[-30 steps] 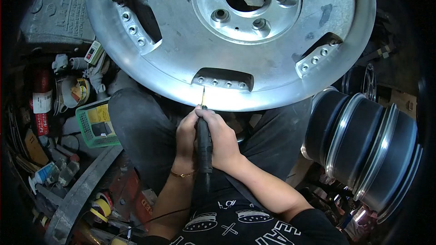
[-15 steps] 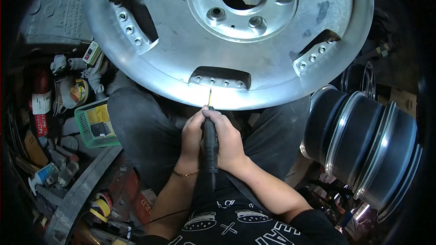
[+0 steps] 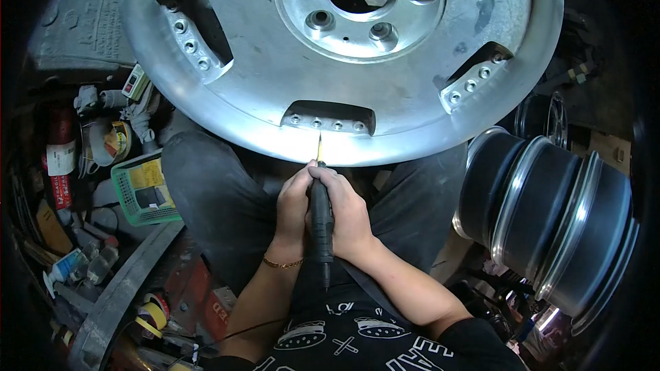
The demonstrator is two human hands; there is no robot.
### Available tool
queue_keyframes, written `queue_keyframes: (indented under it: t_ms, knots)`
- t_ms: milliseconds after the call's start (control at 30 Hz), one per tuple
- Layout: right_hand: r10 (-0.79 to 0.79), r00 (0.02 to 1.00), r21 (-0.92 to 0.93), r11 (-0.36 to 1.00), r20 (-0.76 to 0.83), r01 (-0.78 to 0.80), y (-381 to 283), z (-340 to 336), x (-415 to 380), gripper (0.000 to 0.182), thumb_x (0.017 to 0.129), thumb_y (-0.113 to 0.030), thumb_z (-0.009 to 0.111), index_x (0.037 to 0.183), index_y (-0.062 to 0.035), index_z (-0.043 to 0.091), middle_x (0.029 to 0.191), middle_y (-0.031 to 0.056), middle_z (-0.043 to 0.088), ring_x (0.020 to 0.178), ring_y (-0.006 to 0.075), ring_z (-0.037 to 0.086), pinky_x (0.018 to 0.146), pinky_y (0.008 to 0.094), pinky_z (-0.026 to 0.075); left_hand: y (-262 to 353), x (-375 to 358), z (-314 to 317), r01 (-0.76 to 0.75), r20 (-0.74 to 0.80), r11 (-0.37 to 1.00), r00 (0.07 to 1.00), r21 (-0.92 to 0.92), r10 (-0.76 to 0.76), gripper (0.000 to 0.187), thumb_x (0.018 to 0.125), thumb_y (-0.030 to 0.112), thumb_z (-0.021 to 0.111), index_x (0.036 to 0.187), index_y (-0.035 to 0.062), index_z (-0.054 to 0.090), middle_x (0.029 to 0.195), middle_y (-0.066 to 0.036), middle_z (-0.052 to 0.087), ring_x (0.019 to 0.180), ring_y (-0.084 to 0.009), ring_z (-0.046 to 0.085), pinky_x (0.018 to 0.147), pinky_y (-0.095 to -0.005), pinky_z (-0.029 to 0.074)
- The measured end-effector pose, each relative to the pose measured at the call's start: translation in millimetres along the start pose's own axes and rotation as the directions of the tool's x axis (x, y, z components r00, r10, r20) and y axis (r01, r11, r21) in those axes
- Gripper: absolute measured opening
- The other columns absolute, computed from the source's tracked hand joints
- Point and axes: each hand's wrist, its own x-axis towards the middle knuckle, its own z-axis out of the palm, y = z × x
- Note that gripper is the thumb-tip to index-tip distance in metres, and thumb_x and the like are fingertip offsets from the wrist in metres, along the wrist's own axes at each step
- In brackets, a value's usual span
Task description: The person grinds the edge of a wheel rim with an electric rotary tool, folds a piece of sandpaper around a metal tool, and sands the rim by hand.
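Observation:
Both hands are wrapped round a black pen-shaped rotary tool [image 3: 321, 216] with a thin yellowish tip pointing forward. My left hand [image 3: 293, 207] is closed on its left side, a gold bracelet at the wrist. On the other side my right hand [image 3: 349, 213] grips the tool, thumb near the front end. Ahead lies a large silver metal wheel [image 3: 254, 75]. The tool's tip is at the wheel's near rim, just below a slot with several small holes; whether it touches the metal I cannot tell.
Several dark wheel barrels with shiny rims [image 3: 550, 213] stand at the right. On the left are a green basket [image 3: 125, 196], a metal beam [image 3: 124, 288], bottles and tape rolls. My legs are under the wheel's near edge.
The wheel appears shifted slightly left in view. The hands and tool have moved slightly right relative to the wheel, and both hands keep their hold.

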Motion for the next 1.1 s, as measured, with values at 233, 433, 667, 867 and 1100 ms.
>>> queue_keyframes:
  t_ms: [233,433,667,867,1100]
  knots:
    - [0.043,0.999,-0.004,0.999,0.019,-0.043,-1.4,-11.2,-2.6,0.063,0.074,-0.009,0.071,0.131,-0.0003,0.048,0.115,0.027,0.058,0.106,0.0459,0.06,0.085,0.0463,0.053,-11.2,3.8,6.0,-0.144,0.028,0.946,0.989,0.29,0.142,0.03,0.106,0.026,0.044,0.093,0.0047,0.061,0.08,0.001,0.058,0.07,-0.0037,0.055,0.061,-0.0208,0.043]
    - [0.014,1.0,0.001,1.0,0.028,-0.014,-0.8,-7.7,-0.4,0.063,0.074,-0.007,0.07,0.132,-0.0005,0.047,0.115,0.0272,0.058,0.104,0.0463,0.06,0.085,0.047,0.052,-4.0,0.2,10.6,-0.121,-0.027,0.96,0.991,0.251,0.132,0.029,0.106,0.025,0.046,0.092,0.0052,0.062,0.077,0.002,0.056,0.067,-0.0024,0.052,0.058,-0.0206,0.04]
    - [0.028,1.0,-0.012,1.0,0.014,-0.028,0.9,-11.9,-5.2,0.062,0.075,-0.006,0.069,0.133,0.0,0.047,0.115,0.0274,0.058,0.105,0.0462,0.06,0.086,0.0467,0.052,-11.5,0.9,12.1,-0.047,-0.064,0.994,0.997,0.097,0.054,0.028,0.1,0.018,0.049,0.106,-0.0037,0.066,0.097,-0.004,0.064,0.089,-0.01,0.057,0.081,-0.0248,0.045]
    - [0.026,1.0,-0.041,0.999,0.001,-0.026,5.1,-18.9,-9.3,0.063,0.075,-0.006,0.07,0.133,-0.0005,0.047,0.116,0.027,0.058,0.105,0.0454,0.06,0.087,0.0451,0.051,-18.8,7.4,11.2,0.043,-0.008,0.999,0.999,-0.018,-0.044,0.026,0.099,0.018,0.053,0.108,-0.0015,0.067,0.098,-0.002,0.063,0.089,-0.0087,0.056,0.08,-0.0231,0.044]
    - [0.038,0.999,-0.059,0.997,-0.021,-0.04,5.9,-25.5,-12.0,0.061,0.076,-0.007,0.071,0.132,-0.0002,0.047,0.114,0.0261,0.059,0.102,0.0437,0.061,0.086,0.0441,0.052,-12.9,2.6,38.6,0.078,-0.08,0.997,0.994,0.018,-0.076,0.023,0.102,0.022,0.052,0.096,0.0047,0.065,0.081,0.001,0.059,0.069,-0.0051,0.054,0.063,-0.0213,0.042]
